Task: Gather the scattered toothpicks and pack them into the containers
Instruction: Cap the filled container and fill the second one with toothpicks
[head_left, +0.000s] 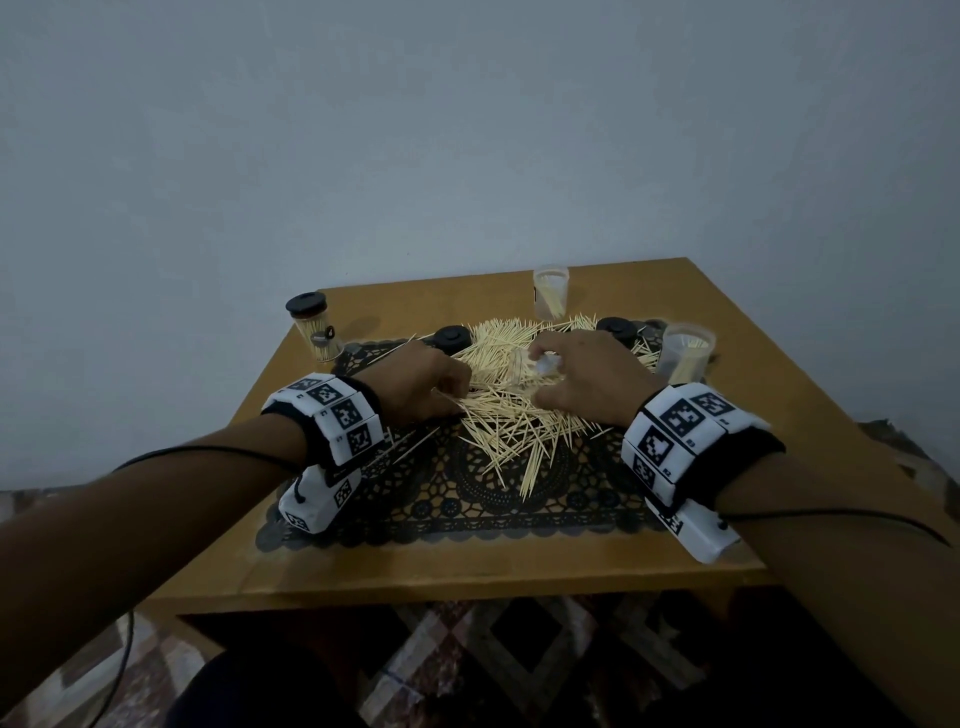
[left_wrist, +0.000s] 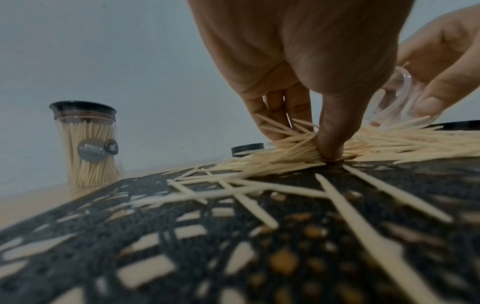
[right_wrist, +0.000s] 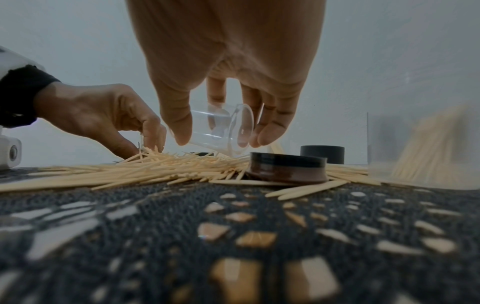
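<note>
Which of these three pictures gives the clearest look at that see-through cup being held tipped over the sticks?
The right wrist view: the clear container lies tilted and empty in the right hand, in plain sight. The left wrist view catches only its rim at the edge. The head view shows just a pale glint behind the fingers.

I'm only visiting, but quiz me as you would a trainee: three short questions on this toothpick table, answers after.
1. True or false: the right hand holds an empty clear container tipped on its side.
2. The left hand pinches: A) a lid B) a bundle of toothpicks C) nothing.
3. How many containers stand with a lid on?

Key: 1 true. 2 B. 3 one, the lidded container at far left.
</note>
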